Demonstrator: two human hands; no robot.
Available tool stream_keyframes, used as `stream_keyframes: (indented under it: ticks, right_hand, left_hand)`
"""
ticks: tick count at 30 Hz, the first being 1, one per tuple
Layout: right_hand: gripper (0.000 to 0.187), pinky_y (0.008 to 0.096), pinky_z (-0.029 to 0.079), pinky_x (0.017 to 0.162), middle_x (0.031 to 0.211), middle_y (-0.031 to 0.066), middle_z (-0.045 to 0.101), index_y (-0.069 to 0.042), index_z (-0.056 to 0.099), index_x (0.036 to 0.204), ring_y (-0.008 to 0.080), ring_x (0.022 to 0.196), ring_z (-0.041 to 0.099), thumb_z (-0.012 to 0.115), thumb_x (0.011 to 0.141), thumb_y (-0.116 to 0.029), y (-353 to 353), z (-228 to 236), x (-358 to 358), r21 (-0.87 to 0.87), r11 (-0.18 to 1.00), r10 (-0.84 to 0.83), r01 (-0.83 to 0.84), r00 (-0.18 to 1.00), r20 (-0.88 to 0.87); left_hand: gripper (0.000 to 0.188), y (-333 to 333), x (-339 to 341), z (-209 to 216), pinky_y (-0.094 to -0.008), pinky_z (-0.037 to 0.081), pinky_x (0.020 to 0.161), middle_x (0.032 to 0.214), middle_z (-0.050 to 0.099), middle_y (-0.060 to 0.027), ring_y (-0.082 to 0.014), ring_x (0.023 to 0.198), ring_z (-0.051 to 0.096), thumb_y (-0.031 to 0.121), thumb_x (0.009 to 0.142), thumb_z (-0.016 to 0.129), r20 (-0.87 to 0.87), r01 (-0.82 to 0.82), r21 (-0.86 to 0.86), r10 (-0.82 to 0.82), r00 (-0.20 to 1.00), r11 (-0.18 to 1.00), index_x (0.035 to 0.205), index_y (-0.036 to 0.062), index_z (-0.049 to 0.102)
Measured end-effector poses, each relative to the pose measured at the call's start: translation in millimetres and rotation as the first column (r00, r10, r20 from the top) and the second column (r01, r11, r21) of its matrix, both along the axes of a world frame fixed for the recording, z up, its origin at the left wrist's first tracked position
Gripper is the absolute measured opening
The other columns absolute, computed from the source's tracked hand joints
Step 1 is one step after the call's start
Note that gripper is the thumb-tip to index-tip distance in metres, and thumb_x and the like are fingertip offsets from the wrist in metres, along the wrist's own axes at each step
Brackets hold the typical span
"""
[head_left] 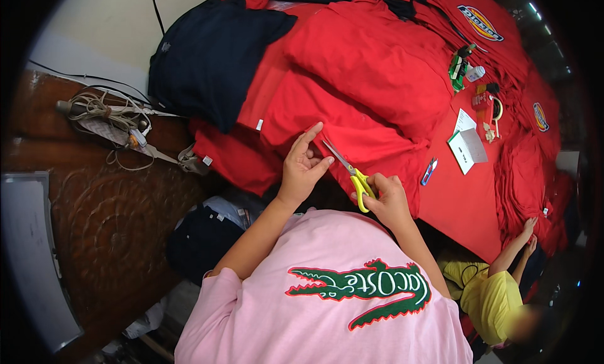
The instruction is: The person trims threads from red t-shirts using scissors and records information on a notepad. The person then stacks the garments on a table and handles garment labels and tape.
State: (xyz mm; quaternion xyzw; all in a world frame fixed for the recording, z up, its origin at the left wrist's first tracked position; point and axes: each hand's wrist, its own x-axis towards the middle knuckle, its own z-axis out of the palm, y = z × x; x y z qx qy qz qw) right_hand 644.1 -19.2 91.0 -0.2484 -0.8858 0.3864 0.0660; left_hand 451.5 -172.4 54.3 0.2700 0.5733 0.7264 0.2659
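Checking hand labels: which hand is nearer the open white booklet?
Right. The right hand, holding yellow-handled scissors, is lower left of the booklet; the left hand is farther left, by the red fabric.

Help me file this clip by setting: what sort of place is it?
Probably a small garment-finishing workroom: heaped red garments, yellow-handled scissors in the right hand, and a second person in yellow with hands at the red clothing too.

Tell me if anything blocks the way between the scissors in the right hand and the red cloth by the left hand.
Nothing visible does: the right hand holds the scissors at the red cloth, the left hand close beside, with no other thing between.
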Motion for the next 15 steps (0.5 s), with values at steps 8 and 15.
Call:
stream_keyframes:
  ticks: [8,15]
  right_hand:
    - [0.031,0.0385,0.041,0.075,0.068,0.0068,0.064,-0.005,0.069,0.092,0.0243,0.067,0.052,0.089,0.077,-0.024,0.7,-2.7,2.1,-0.029,1.0,0.005,-0.004,1.0,0.013]
    - [0.037,0.0379,0.041,0.077,0.068,0.0064,0.061,-0.006,0.067,0.092,0.024,0.063,0.057,0.09,0.076,-0.031,7.2,10.1,-19.2,0.14,0.986,0.101,-0.091,0.993,-0.065]
  left_hand:
    - [0.072,3.6,-1.3,-2.1,-0.023,0.055,0.096,0.144,0.054,-0.0059,-0.0111,0.12,0.06,-0.015,0.093,0.068,-0.015,-0.085,0.006,0.085,0.996,0.996,0.159,0.0013,0.044]
    - [0.083,0.2,3.7,4.4,-0.0253,0.058,0.099,0.156,0.037,-0.0085,-0.0153,0.128,0.058,-0.02,0.09,0.067,-0.037,-0.058,-0.073,0.056,0.998,0.996,0.163,0.0063,0.038]
